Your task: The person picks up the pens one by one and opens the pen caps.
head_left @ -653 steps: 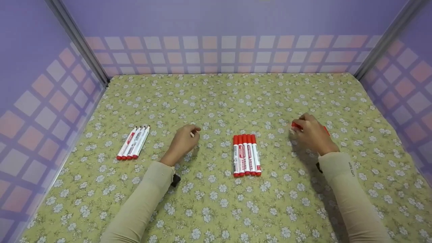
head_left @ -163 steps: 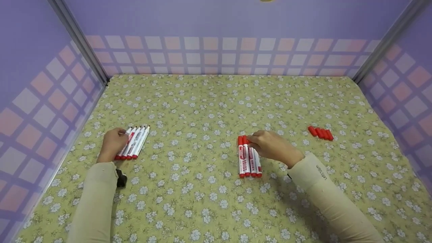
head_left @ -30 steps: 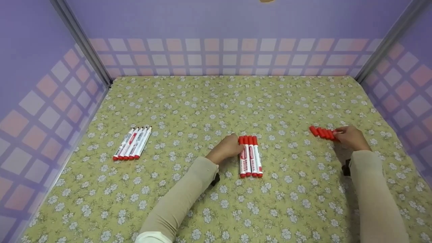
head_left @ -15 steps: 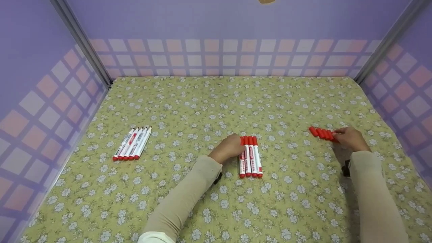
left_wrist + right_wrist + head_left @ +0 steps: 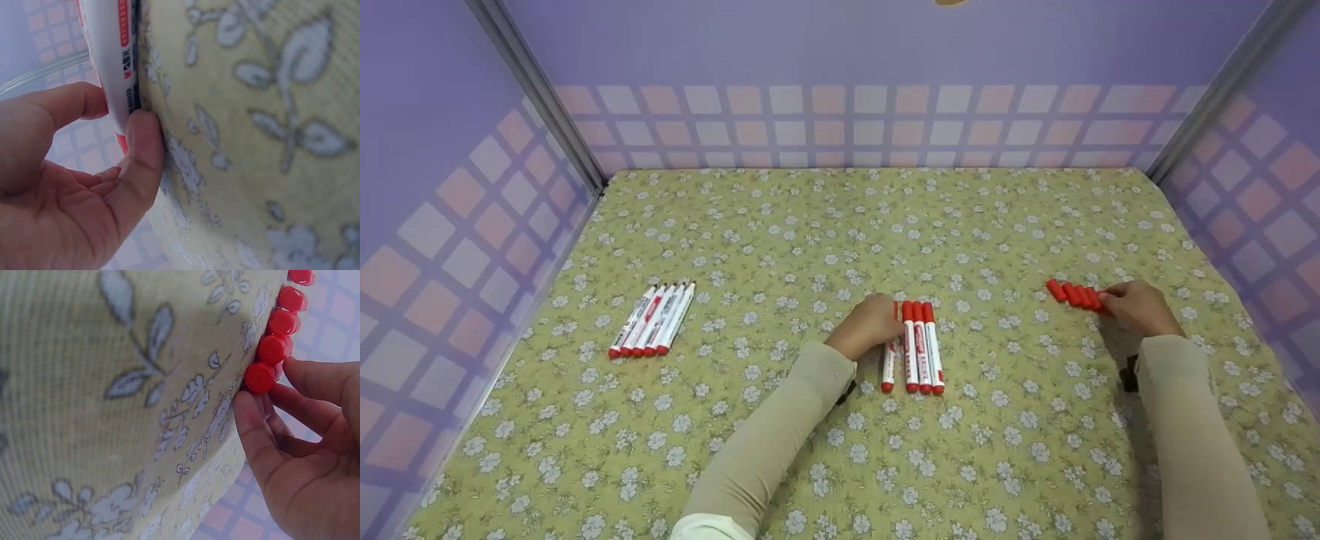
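Note:
At the table's middle my left hand (image 5: 871, 324) pinches a capped whiteboard marker (image 5: 888, 369) between thumb and finger. In the left wrist view the white barrel of this marker (image 5: 115, 62) stands between the fingertips. A narrow gap at the lower end parts it from three red-capped markers (image 5: 924, 356) lying side by side. Over on the right, my right hand (image 5: 1140, 307) pinches the end cap of a slanted row of red marker caps (image 5: 1072, 293). In the right wrist view thumb and finger hold that nearest cap (image 5: 260, 378), which lies against its neighbour.
Several uncapped markers (image 5: 651, 321) lie in a slanted row at the left, dark tips pointing away. A floral tablecloth (image 5: 780, 225) covers the table. Purple panels with a checked band (image 5: 847, 124) enclose the back and sides.
Over the last second the left hand has drawn the leftmost capped marker slightly left, away from the other three. The right hand stays at the cap row. Earlier, fewer caps and fewer uncapped markers lay out.

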### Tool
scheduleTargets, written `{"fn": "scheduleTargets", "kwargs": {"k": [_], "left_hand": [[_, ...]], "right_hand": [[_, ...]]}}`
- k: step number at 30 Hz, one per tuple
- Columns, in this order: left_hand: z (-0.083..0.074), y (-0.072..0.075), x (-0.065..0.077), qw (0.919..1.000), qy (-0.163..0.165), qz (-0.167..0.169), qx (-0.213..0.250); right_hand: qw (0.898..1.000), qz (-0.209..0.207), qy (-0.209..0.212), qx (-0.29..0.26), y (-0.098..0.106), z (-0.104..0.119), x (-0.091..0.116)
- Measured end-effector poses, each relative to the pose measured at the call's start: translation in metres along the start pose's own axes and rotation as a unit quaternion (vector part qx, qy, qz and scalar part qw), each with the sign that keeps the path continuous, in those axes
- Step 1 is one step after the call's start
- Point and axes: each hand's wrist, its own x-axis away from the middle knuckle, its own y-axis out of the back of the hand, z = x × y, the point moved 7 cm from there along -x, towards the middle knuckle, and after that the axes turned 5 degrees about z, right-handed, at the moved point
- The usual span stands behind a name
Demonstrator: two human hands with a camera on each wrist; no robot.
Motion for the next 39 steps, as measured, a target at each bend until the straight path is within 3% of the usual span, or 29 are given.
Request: {"fn": "scheduleTargets", "kwargs": {"k": [7, 15, 32, 39], "left_hand": [[0.003, 0.002, 0.002, 0.9995, 0.021, 0.005, 0.023], [0.007, 0.005, -0.002, 0.9995, 0.007, 0.003, 0.032], [0.018, 0.010, -0.003, 0.9967, 0.013, 0.036, 0.072], [0.023, 0.011, -0.001, 0.9890, 0.016, 0.049, 0.139]], "right_hand": [[1.000, -0.007, 0.003, -0.008, 0.000, 0.000, 0.000], [1.000, -0.011, -0.003, -0.010, 0.000, 0.001, 0.001], [1.000, -0.020, -0.018, -0.010, 0.003, 0.000, 0.000], [0.999, -0.039, -0.011, -0.022, 0.005, 0.007, 0.000]]}}
